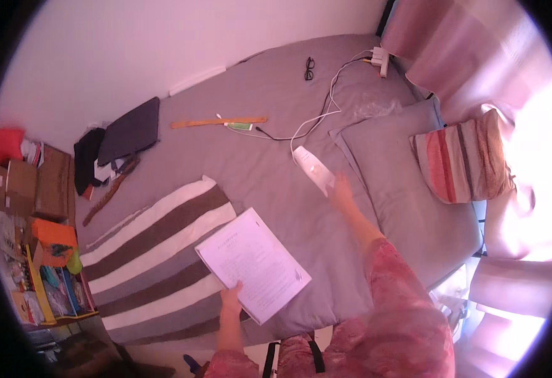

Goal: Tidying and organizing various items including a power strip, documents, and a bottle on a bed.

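Note:
My left hand grips the lower left edge of a stack of printed papers, thumb on top, above the near side of the bed. My right hand is at the near end of a long white object, perhaps a power strip or a packet, over the grey bedsheet. The fingers of that hand are blurred, so whether they hold it cannot be told. A white cable runs close to the object's far end. A striped blanket lies left of and partly behind the papers.
Black eyeglasses, a wooden ruler and a power strip with plugs lie farther back. A grey pillow and a striped cushion are at right. A dark laptop-like slab and shelf boxes stand at left.

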A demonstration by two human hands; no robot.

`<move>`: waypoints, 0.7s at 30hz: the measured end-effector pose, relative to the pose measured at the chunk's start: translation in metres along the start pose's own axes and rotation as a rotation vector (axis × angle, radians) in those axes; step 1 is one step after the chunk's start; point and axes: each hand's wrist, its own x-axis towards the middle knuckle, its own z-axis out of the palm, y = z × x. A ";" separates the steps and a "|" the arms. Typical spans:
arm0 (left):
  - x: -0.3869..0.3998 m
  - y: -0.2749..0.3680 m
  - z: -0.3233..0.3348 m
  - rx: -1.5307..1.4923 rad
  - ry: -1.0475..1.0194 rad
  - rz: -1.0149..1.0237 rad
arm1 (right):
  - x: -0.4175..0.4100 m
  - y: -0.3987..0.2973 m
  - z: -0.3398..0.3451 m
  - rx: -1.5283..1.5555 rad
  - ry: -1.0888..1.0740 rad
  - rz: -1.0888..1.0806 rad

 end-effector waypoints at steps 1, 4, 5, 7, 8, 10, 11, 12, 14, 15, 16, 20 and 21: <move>0.004 -0.009 -0.009 0.034 0.008 0.028 | 0.010 -0.013 0.000 0.007 -0.136 0.113; 0.013 -0.018 -0.012 0.095 0.029 0.043 | 0.012 -0.026 -0.001 -0.094 -0.349 0.217; 0.014 -0.018 -0.011 0.113 0.045 0.045 | 0.009 -0.027 -0.002 -0.193 -0.417 0.195; 0.013 -0.004 0.012 0.148 -0.023 0.040 | -0.008 0.002 -0.002 -0.099 -0.367 0.339; 0.013 0.005 0.025 0.174 -0.078 0.044 | -0.021 0.020 0.000 0.005 -0.317 0.465; 0.022 0.015 0.044 0.182 -0.146 0.047 | -0.058 0.069 -0.003 0.096 -0.303 0.387; 0.028 0.021 0.049 0.184 -0.197 0.057 | -0.076 0.075 -0.012 0.143 -0.289 0.360; 0.035 0.028 0.060 0.185 -0.205 0.050 | -0.092 0.085 -0.027 0.183 -0.265 0.345; 0.049 0.036 0.090 0.264 -0.282 0.007 | -0.119 0.131 -0.034 -0.001 -0.306 0.273; 0.059 0.037 0.105 0.265 -0.291 -0.001 | -0.114 0.134 -0.043 -0.010 -0.304 0.281; 0.070 0.036 0.117 0.277 -0.271 -0.005 | -0.104 0.128 -0.060 -0.032 -0.254 0.316; 0.156 -0.020 0.102 0.308 -0.138 0.041 | 0.004 0.095 -0.099 -0.045 0.059 0.055; 0.174 -0.032 0.103 0.397 -0.060 0.098 | 0.039 0.087 -0.106 -0.097 0.152 -0.047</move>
